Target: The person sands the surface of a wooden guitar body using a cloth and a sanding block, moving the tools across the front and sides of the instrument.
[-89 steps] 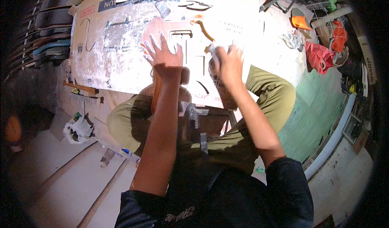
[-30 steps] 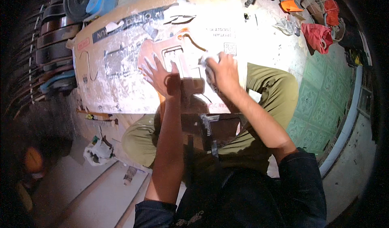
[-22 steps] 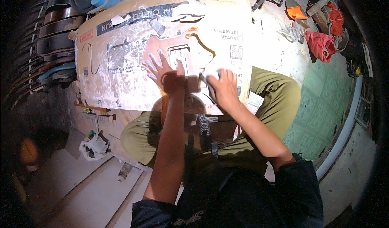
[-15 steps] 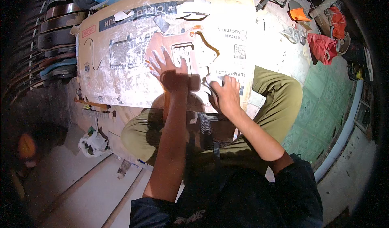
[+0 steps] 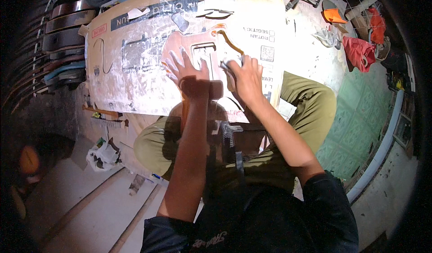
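guitar body (image 5: 193, 50): bare reddish-brown wood, matt, dusty
cardboard sheet (image 5: 130, 73): brown paperboard, rough, smeared white
pad in right hand (image 5: 245, 75): pale, crumpled, material unclear
trousers (image 5: 310, 104): olive cloth, matt
floor (image 5: 360, 118): green patterned tile

Two bare hands, the left hand (image 5: 185, 70) and the right hand (image 5: 245, 75), rest on one reddish-brown wooden guitar-shaped body (image 5: 198, 55) lying on one flat sheet of dusty printed cardboard (image 5: 130, 68), with one red cloth (image 5: 358, 53) beyond its right edge.
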Demonstrator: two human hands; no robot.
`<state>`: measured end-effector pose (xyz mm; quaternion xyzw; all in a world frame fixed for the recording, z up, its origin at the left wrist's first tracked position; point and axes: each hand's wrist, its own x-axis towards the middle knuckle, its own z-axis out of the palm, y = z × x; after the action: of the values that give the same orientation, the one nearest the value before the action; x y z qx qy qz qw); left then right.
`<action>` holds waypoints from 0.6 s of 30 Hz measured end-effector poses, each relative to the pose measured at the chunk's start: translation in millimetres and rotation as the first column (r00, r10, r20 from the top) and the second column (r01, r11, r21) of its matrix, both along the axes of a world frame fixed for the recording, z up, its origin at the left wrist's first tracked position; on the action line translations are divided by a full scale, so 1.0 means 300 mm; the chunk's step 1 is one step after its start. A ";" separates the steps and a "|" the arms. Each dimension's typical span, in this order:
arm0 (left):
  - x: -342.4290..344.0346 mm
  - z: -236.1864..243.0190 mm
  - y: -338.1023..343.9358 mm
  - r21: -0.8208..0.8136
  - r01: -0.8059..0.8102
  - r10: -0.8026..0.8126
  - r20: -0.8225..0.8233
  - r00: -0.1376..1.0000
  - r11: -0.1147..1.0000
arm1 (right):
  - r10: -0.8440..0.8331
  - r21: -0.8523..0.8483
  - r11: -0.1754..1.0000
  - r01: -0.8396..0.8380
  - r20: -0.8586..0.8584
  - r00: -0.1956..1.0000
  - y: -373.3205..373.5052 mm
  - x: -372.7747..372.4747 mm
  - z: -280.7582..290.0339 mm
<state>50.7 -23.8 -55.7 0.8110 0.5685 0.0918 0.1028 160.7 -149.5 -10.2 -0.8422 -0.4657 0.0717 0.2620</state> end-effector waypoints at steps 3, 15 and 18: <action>-0.011 -0.009 0.007 0.019 0.012 -0.012 0.039 0.999 1.000 | -0.022 -0.038 0.999 0.020 -0.065 0.998 -0.057 -0.052 -0.001; 0.003 -0.022 0.013 0.031 0.027 -0.027 0.023 0.999 0.999 | 0.042 -0.046 0.998 -0.043 -0.027 0.999 -0.193 -0.115 -0.038; 0.005 -0.018 0.007 0.051 0.027 -0.027 -0.008 1.000 0.998 | 0.052 -0.032 0.998 -0.052 -0.006 0.999 -0.142 -0.072 -0.028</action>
<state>52.4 -21.7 -61.2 0.8213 0.5554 0.1018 0.0812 139.1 -192.3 -18.6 -0.8338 -0.4856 0.0882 0.2475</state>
